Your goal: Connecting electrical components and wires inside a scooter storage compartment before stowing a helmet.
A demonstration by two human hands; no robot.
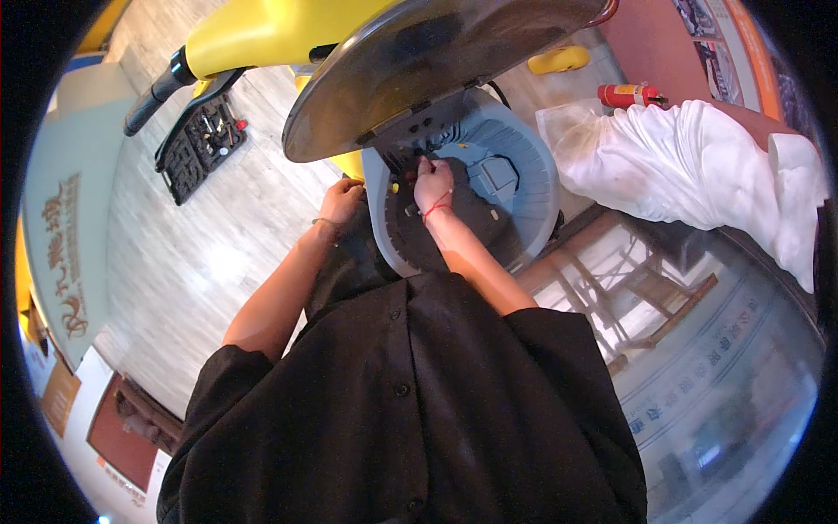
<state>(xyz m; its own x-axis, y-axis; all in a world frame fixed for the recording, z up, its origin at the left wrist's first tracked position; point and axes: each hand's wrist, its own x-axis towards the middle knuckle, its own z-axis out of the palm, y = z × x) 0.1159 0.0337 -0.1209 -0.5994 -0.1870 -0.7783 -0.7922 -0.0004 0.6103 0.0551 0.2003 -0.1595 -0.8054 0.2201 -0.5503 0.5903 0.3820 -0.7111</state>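
Observation:
My right hand [433,185] reaches into the grey under-seat bucket [377,223] of a yellow scooter [218,35], fingers closed near small dark fittings; what they hold is hidden. A small yellow piece [394,189] sits left of that hand. My left hand [340,197] is outside the bucket's left wall, fingers curled at the yellow body edge; whether it grips anything is unclear. The dark seat [367,79] is tipped up above the bucket. A dark mat or panel [467,214] lies inside the bucket.
An open black tool case [201,148] lies on the wooden floor [175,271] at upper left, below the handlebar grip [161,96]. At right are a bunched white cloth [672,162], a red extinguisher [627,95] and a yellow part [559,59]. A signboard [61,244] stands at left.

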